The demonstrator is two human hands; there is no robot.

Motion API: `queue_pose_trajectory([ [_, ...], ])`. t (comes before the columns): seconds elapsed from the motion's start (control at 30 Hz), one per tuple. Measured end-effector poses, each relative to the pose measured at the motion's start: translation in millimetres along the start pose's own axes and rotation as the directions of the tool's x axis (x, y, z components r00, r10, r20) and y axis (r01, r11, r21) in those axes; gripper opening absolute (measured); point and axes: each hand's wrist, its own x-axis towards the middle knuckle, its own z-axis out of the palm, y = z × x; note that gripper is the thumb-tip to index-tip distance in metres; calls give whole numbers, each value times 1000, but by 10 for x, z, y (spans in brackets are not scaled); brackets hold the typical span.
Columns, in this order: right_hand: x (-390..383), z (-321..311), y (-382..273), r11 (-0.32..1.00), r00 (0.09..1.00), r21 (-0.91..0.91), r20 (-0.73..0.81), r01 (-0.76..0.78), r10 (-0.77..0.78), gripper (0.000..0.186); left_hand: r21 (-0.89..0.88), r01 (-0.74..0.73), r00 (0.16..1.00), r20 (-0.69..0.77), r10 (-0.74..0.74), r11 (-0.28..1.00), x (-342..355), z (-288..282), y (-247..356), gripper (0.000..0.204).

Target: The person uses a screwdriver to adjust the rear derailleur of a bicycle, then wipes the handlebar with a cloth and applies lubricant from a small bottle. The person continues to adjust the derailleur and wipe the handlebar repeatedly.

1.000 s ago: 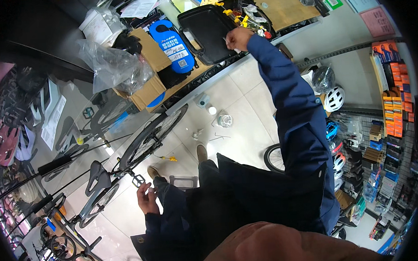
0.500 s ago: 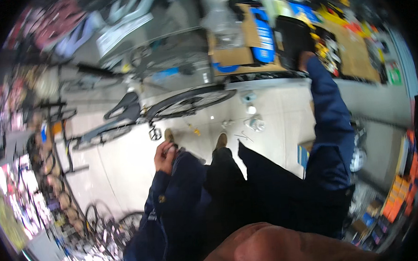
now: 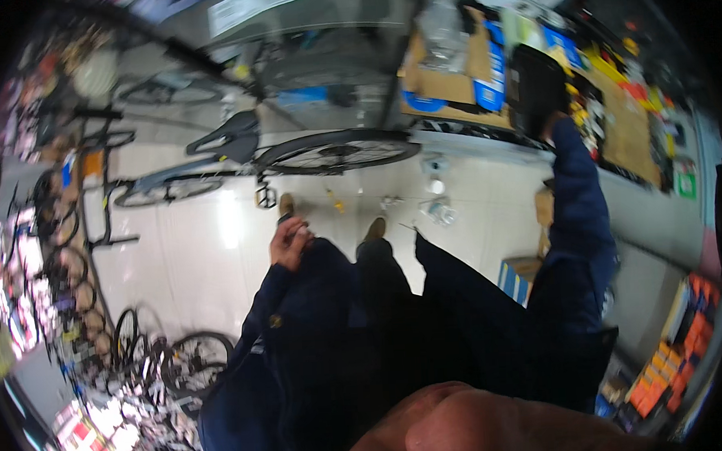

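My left hand [image 3: 291, 244] hangs low in front of me, above the floor. Its fingers are curled together in a pinch; anything between them is too small to name. My right arm stretches out to the workbench on the right, where my right hand [image 3: 552, 126] meets the near edge of a black plastic bin [image 3: 537, 85]. The fingers of that hand are hidden at the bin. Left of the bin stands an open cardboard box [image 3: 443, 82] with clear plastic bags in it, and blue packaging [image 3: 490, 76] lies between the two.
A bicycle [image 3: 337, 152] with a black saddle stands along a glass counter [image 3: 319, 56]. Several more bicycles [image 3: 192, 361] are at lower left. Clear plastic wrapping [image 3: 439, 211] lies on the floor. Orange boxes [image 3: 670, 364] fill a shelf at lower right.
The whole view has shifted, so the bench and bin sit further right and lower in the picture. My left hand has risen slightly, still curled. My right hand stays at the bin's edge.
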Motion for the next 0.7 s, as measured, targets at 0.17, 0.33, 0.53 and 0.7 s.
queue_pose_trajectory([
  [0.17,-281,-207,-154,999,1000,49,-9,-4,4,33,-34,-8,1000,-4,8,999,61,56,-37,35],
  [0.33,-534,-384,-249,999,1000,42,21,10,-11,33,-9,11,1000,6,-11,1000,127,183,-21,30],
  [0.53,-487,-253,-100,980,998,193,-44,-45,54,34,-15,-17,999,31,17,1000,157,217,-68,28],
  [0.7,-769,-246,84,251,910,968,-99,-6,402,15,-34,-29,995,99,32,999,217,379,81,31],
])
